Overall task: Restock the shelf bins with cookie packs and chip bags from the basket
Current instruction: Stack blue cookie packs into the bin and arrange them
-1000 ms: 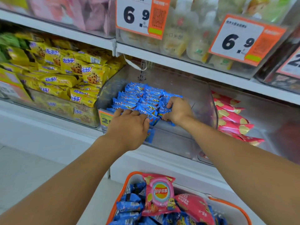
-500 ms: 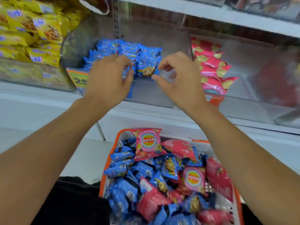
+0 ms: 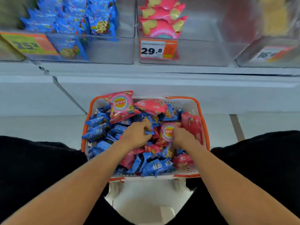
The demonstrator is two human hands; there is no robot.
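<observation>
The orange-rimmed white basket [image 3: 201, 114] sits on the floor between my knees, heaped with blue cookie packs [image 3: 97, 120] and pink chip bags [image 3: 121, 106]. My left hand [image 3: 135, 135] is down in the middle of the heap, fingers closed on a blue cookie pack [image 3: 149, 128]. My right hand [image 3: 184, 137] rests curled against a pink chip bag with a round logo [image 3: 167, 132]; its grip is hidden. Above, a clear bin [image 3: 107, 51] holds blue cookie packs [image 3: 71, 20]. The bin to its right [image 3: 199, 52] holds pink chip bags [image 3: 160, 21].
A third clear bin [image 3: 259, 51] with blurred contents stands at the far right. Price tags [image 3: 152, 49] hang on the bin fronts. The white shelf base [image 3: 146, 85] runs behind the basket. My black-clothed legs [image 3: 32, 159] flank it.
Both hands have left the blue cookie bin and dropped into the basket. My view has tilted down from the shelf to the basket.
</observation>
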